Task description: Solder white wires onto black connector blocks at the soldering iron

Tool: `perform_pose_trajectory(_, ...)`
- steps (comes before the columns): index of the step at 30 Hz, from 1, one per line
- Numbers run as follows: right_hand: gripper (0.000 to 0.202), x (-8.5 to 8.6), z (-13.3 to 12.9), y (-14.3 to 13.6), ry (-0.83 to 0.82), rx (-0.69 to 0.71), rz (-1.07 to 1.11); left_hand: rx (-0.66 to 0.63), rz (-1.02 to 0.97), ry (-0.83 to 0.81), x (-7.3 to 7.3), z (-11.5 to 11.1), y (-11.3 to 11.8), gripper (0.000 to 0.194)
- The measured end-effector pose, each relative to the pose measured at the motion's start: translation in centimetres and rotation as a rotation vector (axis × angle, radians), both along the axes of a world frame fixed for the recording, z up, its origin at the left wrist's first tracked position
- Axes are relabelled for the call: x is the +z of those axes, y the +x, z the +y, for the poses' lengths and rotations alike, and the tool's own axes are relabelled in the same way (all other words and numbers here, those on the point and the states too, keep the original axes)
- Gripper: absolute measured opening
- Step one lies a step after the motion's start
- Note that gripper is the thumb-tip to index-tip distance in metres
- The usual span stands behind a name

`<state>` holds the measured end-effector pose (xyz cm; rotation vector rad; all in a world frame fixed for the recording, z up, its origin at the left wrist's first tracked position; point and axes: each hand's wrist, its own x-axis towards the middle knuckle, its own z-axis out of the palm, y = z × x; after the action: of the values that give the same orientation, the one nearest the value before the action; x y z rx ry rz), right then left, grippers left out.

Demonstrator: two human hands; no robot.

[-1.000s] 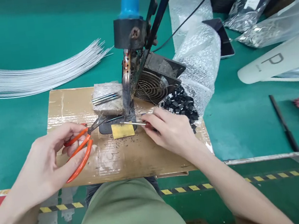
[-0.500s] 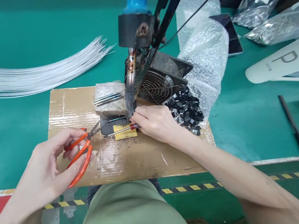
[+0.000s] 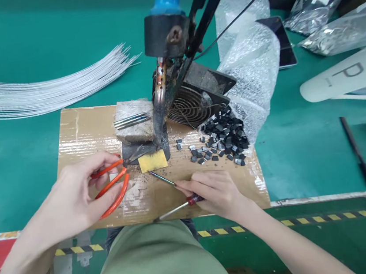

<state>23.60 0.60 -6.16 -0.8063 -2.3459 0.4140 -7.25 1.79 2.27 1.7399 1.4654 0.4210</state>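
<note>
Gripping the pliers (image 3: 123,171), your left hand (image 3: 76,194) has its fingers wrapped around the spread orange handles, with the thumb along the near one. The pliers lie left of the scene's middle, their nose pointing right over the dark base (image 3: 166,144), on the far side of the sponge (image 3: 153,161); it is too blurred to tell whether anything sits in the nose. Your right hand (image 3: 214,191) is nearly closed, its fingertips pinched narrow on the right end of a slim rod (image 3: 162,178), whose far left end is close by the sponge's near edge. That same hand also has the screwdriver (image 3: 193,199), its red handle running in under your fingers and its shaft slanting left toward the near edge of the cardboard (image 3: 83,136). Beyond your right hand, black pieces (image 3: 227,131) lie heaped, with loose ones scattered to the left of the heap. Above the base hangs the iron (image 3: 166,1), blue at its handle, and on its left the block (image 3: 135,131) carries a metal bundle (image 3: 132,120). The fan (image 3: 189,107) stands farther right, beside the bubble wrap (image 3: 251,71), while white wires (image 3: 47,96) spread across the far left.
</note>
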Motion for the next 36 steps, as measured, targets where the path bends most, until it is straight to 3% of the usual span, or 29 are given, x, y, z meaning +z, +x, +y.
perform_pose_trajectory(3, 0.016, 0.6, 0.3, 0.4, -0.087, -0.092, -0.047, -0.028, 0.021, -0.050, 0.2, 0.9, 0.9, 0.018)
perform_pose_trajectory(5, 0.027, 1.8, 0.7, 0.7, -0.156, -0.136, -0.022, -0.035, 0.016, -0.052, 0.5, 1.4, 1.4, 0.019)
perform_pose_trajectory(9, 0.023, 3.9, 1.8, 1.0, -0.231, -0.208, 0.082, -0.040, 0.045, -0.046, 0.8, 1.8, 1.1, 0.024)
perform_pose_trajectory(15, 0.026, 4.6, 3.4, 0.7, -0.221, -0.387, 0.148, -0.072, -0.003, 0.024, 1.2, 1.8, 0.1, 0.015)
perform_pose_trajectory(22, 0.026, 4.7, 4.3, 0.1, -0.179, -0.384, 0.137, -0.142, 0.001, 0.041, 2.3, 2.9, 1.5, 0.016)
perform_pose_trajectory(32, 0.027, 5.5, 4.9, 0.3, -0.124, -0.346, 0.088, -0.152, -0.041, -0.141, 2.2, 3.7, 0.2, 0.020)
perform_pose_trajectory(34, 0.033, 6.3, 5.6, 0.6, -0.201, -0.341, 0.072, -0.174, -0.033, -0.161, 2.3, 4.3, 0.2, 0.022)
perform_pose_trajectory(36, 0.044, 7.3, 6.6, 0.8, -0.427, -0.278, 0.029, -0.198, 0.019, -0.128, 2.5, 4.9, 0.1, 0.026)
